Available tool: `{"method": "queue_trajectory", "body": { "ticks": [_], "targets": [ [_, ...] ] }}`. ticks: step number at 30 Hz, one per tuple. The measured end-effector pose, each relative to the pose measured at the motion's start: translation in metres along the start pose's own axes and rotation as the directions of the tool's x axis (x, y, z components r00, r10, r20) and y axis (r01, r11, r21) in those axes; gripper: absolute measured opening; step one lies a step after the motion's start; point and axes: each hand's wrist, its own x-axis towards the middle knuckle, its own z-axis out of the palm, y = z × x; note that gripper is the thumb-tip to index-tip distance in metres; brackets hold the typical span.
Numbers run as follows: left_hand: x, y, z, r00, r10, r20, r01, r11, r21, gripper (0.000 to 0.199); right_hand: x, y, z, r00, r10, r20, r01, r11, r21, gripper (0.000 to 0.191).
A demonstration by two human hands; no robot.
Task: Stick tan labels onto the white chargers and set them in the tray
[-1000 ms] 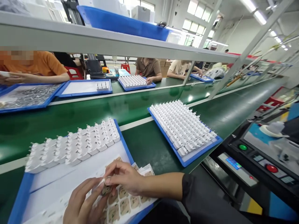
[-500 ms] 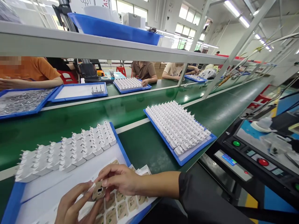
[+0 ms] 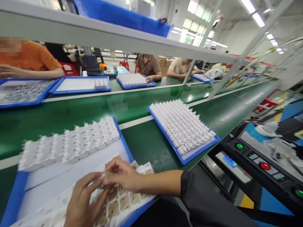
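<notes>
My left hand (image 3: 84,198) and my right hand (image 3: 123,176) meet above the near blue-edged tray (image 3: 20,189). Both sets of fingers pinch one small tan piece (image 3: 105,177), mostly hidden between them. Below my hands lies a white sheet of tan square pieces (image 3: 125,203), partly covered by my left hand. Rows of white parts with small metal tips (image 3: 78,140) stand along the tray's far side. Small white-edged cards (image 3: 146,168) lie beyond my right wrist.
Another blue tray of white parts (image 3: 183,126) rests to the right. A black machine with buttons (image 3: 258,164) stands at far right. Across the green belt (image 3: 99,110) people sit by trays. A shelf (image 3: 106,41) crosses overhead.
The view has tilted and shifted a little. My fingers have closed in around the tan piece, which has turned and now shows less of its face.
</notes>
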Motion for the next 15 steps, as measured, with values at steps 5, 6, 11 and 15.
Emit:
{"method": "queue_trajectory", "body": {
  "ticks": [5,6,11,15],
  "targets": [
    [0.013,0.015,-0.007,0.993,0.085,-0.085,-0.092,0.992,-0.082,0.032,-0.003,-0.008,0.007,1.0,-0.024,-0.011,0.024,0.999,0.027,0.031],
    [0.015,0.015,-0.007,0.994,0.08,-0.078,-0.086,0.993,-0.085,0.034,-0.003,-0.01,0.008,1.0,-0.026,-0.011,0.026,1.0,0.018,0.029],
    [0.015,0.011,-0.008,0.991,0.119,-0.059,-0.122,0.992,-0.037,0.035,-0.001,-0.014,0.009,0.999,-0.049,0.016,0.049,0.999,-0.01,0.025],
    [0.013,0.011,-0.007,0.977,0.202,-0.064,-0.202,0.979,0.008,0.032,-0.004,-0.014,0.01,0.996,-0.088,0.018,0.089,0.994,-0.062,0.016]
  ]
}}
